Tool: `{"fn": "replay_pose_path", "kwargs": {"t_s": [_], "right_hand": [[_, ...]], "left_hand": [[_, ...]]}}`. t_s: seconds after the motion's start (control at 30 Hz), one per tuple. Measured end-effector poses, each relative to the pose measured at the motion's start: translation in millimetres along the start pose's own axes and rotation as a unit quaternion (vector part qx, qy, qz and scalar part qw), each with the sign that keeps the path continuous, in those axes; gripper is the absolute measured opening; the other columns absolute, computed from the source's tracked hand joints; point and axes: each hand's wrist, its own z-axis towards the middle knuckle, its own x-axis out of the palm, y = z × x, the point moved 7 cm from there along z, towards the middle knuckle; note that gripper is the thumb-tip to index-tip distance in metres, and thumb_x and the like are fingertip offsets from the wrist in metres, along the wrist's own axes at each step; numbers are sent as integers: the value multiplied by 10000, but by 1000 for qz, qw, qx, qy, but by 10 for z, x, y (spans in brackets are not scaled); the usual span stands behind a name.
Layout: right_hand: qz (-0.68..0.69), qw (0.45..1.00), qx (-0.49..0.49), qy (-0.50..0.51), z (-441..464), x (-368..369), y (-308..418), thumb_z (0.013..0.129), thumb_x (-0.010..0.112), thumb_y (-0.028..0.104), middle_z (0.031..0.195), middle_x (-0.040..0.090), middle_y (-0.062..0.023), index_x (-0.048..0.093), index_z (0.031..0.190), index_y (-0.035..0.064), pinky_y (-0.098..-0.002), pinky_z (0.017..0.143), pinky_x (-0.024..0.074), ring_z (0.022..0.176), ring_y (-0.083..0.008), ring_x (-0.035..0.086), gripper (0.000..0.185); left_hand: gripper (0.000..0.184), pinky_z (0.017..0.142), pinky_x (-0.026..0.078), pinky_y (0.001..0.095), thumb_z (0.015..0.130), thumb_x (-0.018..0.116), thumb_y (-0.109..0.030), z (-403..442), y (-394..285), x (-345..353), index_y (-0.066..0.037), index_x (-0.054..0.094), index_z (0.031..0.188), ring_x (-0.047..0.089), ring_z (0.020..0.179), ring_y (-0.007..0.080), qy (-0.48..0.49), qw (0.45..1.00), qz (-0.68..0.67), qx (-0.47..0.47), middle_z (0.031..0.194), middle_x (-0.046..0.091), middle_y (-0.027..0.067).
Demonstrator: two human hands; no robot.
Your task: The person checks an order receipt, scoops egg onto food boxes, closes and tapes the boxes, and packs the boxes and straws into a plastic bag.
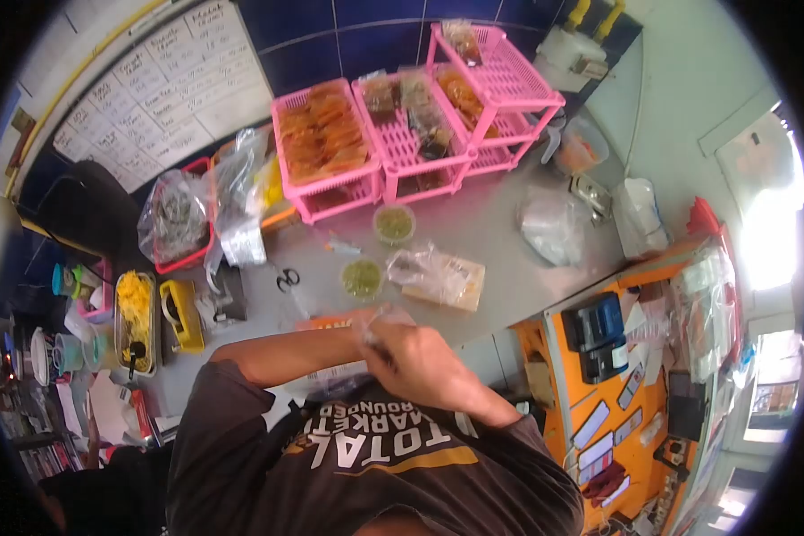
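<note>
My right hand (420, 355) is closed near my chest, its fingers bunched over a clear plastic bag (386, 320). My left hand (368, 332) lies beneath and beside it, mostly covered, so its fingers cannot be made out. Under my left forearm lies an orange and white packet (330, 323). Beyond my hands, two round tubs of green food stand on the grey counter, one nearer (362, 280) and one farther back (394, 224). To their right, a crumpled clear bag (431, 272) lies over a light brown block (463, 288).
Pink racks (326, 192) with orange packets stand at the back. Scissors (288, 280), a yellow tape dispenser (183, 317) and a metal tray of yellow food (135, 308) are on the left. A plastic bag (552, 223) lies on the right, above an orange board (567, 393).
</note>
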Motion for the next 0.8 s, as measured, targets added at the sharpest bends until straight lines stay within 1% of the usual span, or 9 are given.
{"fn": "replay_pose_path", "kwargs": {"t_s": [0.13, 0.23, 0.3, 0.4, 0.47, 0.57, 0.7, 0.73, 0.8], "right_hand": [[-93, 983, -123, 102, 524, -483, -167, 840, 701, 200, 865, 705, -162, 700, 990, 78, -443, 718, 552, 824, -391, 688, 194], [-205, 947, 52, -243, 2010, -1812, -1074, 871, 642, 250, 820, 719, -171, 728, 869, 96, -493, 680, 535, 765, -356, 707, 176], [-236, 886, 28, -398, 2830, -2487, -1580, 899, 612, 288, 794, 707, -232, 699, 898, 41, -502, 658, 544, 777, -397, 712, 262], [-373, 841, 90, -382, 3814, -2742, -2668, 884, 635, 362, 856, 738, -198, 710, 944, 49, -495, 684, 567, 824, -390, 731, 328], [-433, 793, 61, -424, 4336, -2696, -3395, 881, 687, 449, 715, 661, -131, 687, 846, 70, -487, 645, 539, 776, -356, 710, 381], [-466, 821, 59, -324, 4472, -2618, -3531, 928, 636, 487, 735, 657, -116, 687, 856, 76, -457, 597, 530, 711, -312, 691, 421], [-581, 744, 99, -314, 4355, -2864, -3398, 942, 601, 566, 854, 737, -160, 697, 962, 43, -449, 581, 569, 745, -346, 734, 532], [-499, 811, 165, -257, 4115, -2843, -2802, 942, 614, 529, 948, 748, -212, 708, 1037, 42, -511, 628, 581, 818, -403, 741, 505], [-456, 801, 108, -374, 3784, -2467, -1900, 935, 660, 472, 966, 747, -183, 686, 981, 72, -481, 648, 571, 822, -378, 733, 403]], "left_hand": [[122, 604, 486, 407, 826, 662, -130, 284, 318, 70, -36, 632, 898, 593, 677, 295, 44, 997, -65, 11, 807, 628, 103], [123, 577, 470, 404, 854, 662, -160, 278, 514, 286, -42, 633, 837, 583, 655, 274, 82, 984, -148, 54, 768, 621, 84], [158, 558, 460, 402, 873, 662, -180, 154, 536, 407, -45, 633, 796, 576, 641, 260, 117, 946, -258, 155, 743, 616, 71], [232, 531, 445, 398, 901, 661, -210, -46, 553, 466, -51, 634, 735, 565, 619, 239, 237, 785, -516, 245, 704, 608, 51], [250, 649, 469, 420, 979, 591, -297, -234, 770, 263, -69, 647, 891, 606, 741, 267, 13, 570, -821, -34, 851, 644, 80], [242, 725, 467, 432, 985, 575, -292, -487, 546, -56, -57, 630, 961, 594, 848, 272, -71, 940, -330, -48, 927, 637, 101], [258, 826, 465, 448, 992, 554, -285, -378, 394, -119, -41, 608, 1055, 578, 991, 278, -130, 977, -165, -29, 1029, 629, 129], [266, 851, 465, 452, 994, 548, -284, -349, 394, -148, -36, 602, 1078, 574, 1027, 280, -150, 974, -166, -21, 1054, 627, 136], [287, 902, 464, 460, 998, 538, -280, -289, 402, -188, -28, 591, 1125, 566, 1098, 283, -217, 958, -186, 5, 1105, 623, 150]]}}
